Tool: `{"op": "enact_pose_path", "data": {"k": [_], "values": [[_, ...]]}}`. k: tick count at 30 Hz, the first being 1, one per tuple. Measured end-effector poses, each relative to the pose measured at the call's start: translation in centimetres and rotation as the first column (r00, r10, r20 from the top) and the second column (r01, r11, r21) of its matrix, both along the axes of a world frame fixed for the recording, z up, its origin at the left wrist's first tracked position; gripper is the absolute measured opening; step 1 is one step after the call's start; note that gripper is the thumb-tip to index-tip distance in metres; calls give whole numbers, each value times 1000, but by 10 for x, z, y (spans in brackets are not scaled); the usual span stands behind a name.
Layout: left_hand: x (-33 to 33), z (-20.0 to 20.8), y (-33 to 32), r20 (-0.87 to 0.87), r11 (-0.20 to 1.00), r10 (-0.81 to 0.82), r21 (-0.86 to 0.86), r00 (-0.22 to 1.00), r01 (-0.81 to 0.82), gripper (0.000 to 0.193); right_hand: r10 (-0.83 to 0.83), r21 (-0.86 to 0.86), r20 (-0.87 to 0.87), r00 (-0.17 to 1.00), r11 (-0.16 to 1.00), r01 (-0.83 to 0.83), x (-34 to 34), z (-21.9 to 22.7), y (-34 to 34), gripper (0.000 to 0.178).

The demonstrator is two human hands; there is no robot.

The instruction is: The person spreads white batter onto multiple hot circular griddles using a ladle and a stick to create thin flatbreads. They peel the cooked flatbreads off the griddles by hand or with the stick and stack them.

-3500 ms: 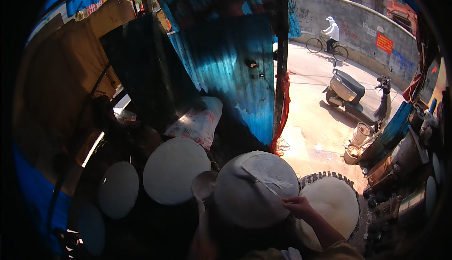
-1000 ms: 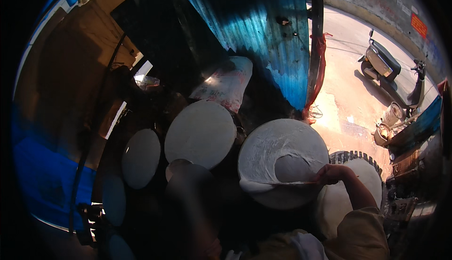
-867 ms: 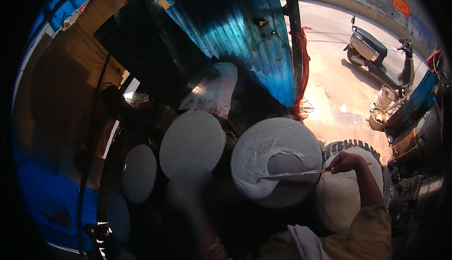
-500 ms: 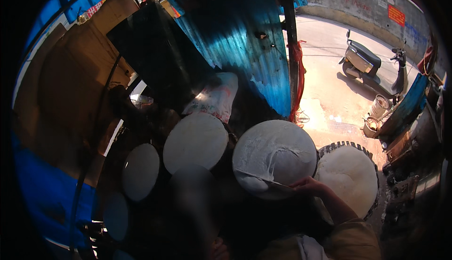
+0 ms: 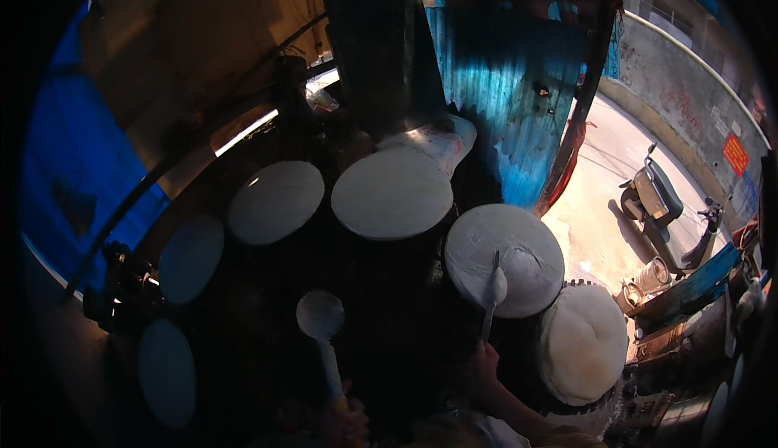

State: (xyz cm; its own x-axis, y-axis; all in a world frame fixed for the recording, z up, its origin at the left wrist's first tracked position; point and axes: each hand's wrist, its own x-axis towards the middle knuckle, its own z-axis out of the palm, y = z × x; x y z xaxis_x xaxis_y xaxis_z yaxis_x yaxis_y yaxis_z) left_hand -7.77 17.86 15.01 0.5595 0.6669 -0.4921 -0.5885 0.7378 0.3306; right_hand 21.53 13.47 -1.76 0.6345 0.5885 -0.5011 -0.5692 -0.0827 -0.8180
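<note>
From the head view, the right hand (image 5: 484, 364) grips the handle of a thin spatula (image 5: 494, 290), whose blade rests on a round white disc (image 5: 504, 259) at about four o'clock. At six o'clock the left hand (image 5: 344, 421) clenches the handle of a white ladle (image 5: 321, 316) held over the dark middle. Another white disc (image 5: 392, 192) lies at twelve o'clock, and a scooter (image 5: 658, 207) is parked at three o'clock.
</note>
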Motion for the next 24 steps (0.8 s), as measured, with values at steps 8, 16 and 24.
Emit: {"op": "enact_pose_path", "data": {"k": [8,16,24], "values": [[-16,-66,1,464,986,-68,-103,883,131,55,217,-361,611,761,932,24,-18,-32,59,33],[-22,-58,13,375,982,-161,-29,913,185,60,134,-333,469,873,942,35,52,-38,-58,31],[56,8,28,48,712,381,-652,924,-259,45,286,-425,721,632,902,76,8,-20,-65,26]]}}
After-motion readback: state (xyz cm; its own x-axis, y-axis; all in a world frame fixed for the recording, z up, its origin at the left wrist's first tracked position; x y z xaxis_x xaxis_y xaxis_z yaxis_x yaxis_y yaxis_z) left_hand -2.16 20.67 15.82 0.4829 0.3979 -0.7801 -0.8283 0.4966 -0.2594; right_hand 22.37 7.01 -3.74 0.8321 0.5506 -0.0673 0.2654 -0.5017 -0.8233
